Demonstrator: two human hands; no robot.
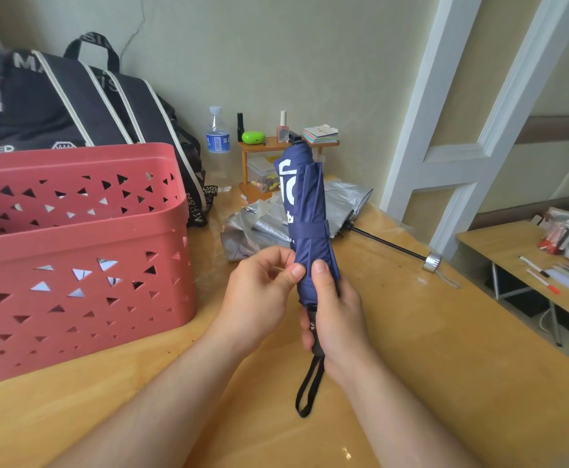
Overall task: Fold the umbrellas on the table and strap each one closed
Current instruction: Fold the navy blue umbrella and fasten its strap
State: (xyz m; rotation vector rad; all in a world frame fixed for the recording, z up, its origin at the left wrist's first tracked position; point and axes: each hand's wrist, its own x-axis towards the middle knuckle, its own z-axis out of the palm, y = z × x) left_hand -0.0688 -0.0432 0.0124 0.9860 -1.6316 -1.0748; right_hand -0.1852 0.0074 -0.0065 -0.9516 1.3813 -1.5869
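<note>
- Both forearms come in from bottom of frame, angled inward to ctr, over the tabletop [445, 349].
- Right hand [339, 319], ctr frame: fingers wrapped round the black handle and lower canopy of the blue umbrella [310, 228], thumb up along the fabric. Grasping it firmly.
- Left hand [259, 292], just left of right hand: thumb and forefinger pinch the folded fabric edge at the umbrella's lower left; other fingers curled.
- Blue umbrella held upright w/ slight tilt, tip toward top ctr; folded, white lettering on canopy, strap [310, 229] wrapped round its middle. Black wrist loop [308, 386] hangs below right hand.
- Red basket [80, 251], left of frame, on tabletop, triangle cut-outs.
- Silver umbrella [340, 211] behind the blue one, lying crumpled on tabletop, shaft out toward right, silver handle [432, 261] at its end.
- Far: black bag [73, 106] upper left, water bottle [218, 143], small wooden shelf [269, 146] by the wall.
</note>
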